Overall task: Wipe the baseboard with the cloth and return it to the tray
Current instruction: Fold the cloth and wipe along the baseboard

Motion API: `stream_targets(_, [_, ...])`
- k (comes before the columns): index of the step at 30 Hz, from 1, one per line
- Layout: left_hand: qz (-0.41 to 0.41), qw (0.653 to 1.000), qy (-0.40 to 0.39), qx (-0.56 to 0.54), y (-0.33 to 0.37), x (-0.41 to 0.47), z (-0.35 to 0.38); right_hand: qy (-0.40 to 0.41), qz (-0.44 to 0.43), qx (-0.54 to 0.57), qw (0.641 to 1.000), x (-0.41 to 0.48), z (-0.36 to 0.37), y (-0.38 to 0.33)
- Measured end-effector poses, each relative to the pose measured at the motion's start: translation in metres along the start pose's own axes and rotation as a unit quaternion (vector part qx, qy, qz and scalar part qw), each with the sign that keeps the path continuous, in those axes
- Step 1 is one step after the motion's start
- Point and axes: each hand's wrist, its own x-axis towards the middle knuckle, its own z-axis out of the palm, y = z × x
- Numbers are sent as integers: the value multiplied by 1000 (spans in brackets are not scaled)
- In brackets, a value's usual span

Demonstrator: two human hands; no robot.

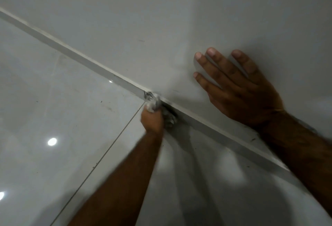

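Observation:
A grey baseboard (pixel 75 55) runs diagonally from the upper left to the lower right, where the white wall meets the glossy tiled floor. My left hand (pixel 152 120) is closed on a crumpled white cloth (pixel 152 100) and presses it against the baseboard near the middle of the view. The hand and cloth are blurred. My right hand (pixel 239 89) lies flat on the wall above the baseboard, fingers spread, holding nothing. The tray is out of sight.
The white wall (pixel 161 19) fills the upper half. The glossy floor tiles (pixel 53 109) show light reflections, a dark grout line (pixel 115 139) and small dark specks of dirt.

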Motion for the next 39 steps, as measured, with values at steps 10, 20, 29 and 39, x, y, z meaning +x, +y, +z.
stream_targets(10, [-182,980,-40,-71,-21,-56,36,-13,1,8,1000,-1,-3,0])
stream_targets(20, [-221,968,-43,-111,-16,-79,34,-30,1,25,999,2,-7,1])
stream_targets(29, [-315,928,-171,-103,-41,-139,65,-35,1,10,999,3,-10,0])
stream_targets(39, [-334,923,-158,-104,16,-52,25,-66,-20,0,998,-6,-7,2])
